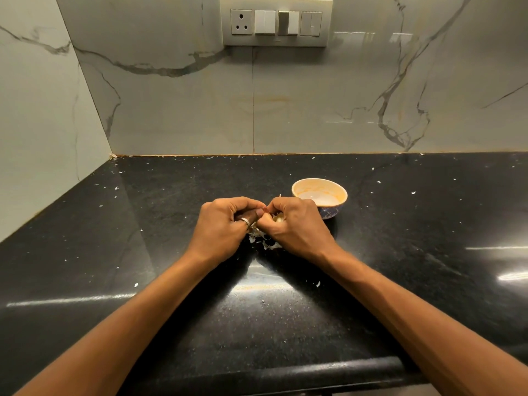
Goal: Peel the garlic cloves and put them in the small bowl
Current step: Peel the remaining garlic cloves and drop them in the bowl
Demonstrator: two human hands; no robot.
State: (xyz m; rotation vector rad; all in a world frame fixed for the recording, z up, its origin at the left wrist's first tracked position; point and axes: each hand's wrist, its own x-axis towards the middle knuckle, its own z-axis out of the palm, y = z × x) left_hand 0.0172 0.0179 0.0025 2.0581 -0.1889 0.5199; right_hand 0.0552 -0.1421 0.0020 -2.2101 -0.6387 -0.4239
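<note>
Two bare forearms reach in over the rounded front edge of a black stone counter (285, 370) and meet near its middle, where a person works on a garlic clove (278, 218). The right hand (297, 224) is curled round the pale clove, which shows between its thumb and fingers. The left hand (220, 227), wearing a silver ring (245, 221), is also curled, its thumb and fingertips pressed up against the right hand's, pinching at the same clove (how much skin is left on it cannot be told, as the fingers hide most of it). The clove is held just above the counter, close to the near left side of the small bowl (319, 192) and outside it. The bowl, cream inside with a blue pattern outside, stands upright just behind the right hand. Papery peel scraps (271, 246) lie on the counter directly under the hands, and smaller white flecks are scattered across the dark surface. Behind rises a marble wall (314, 104) with grey veins, carrying a switch panel (275, 21) with one socket.
</note>
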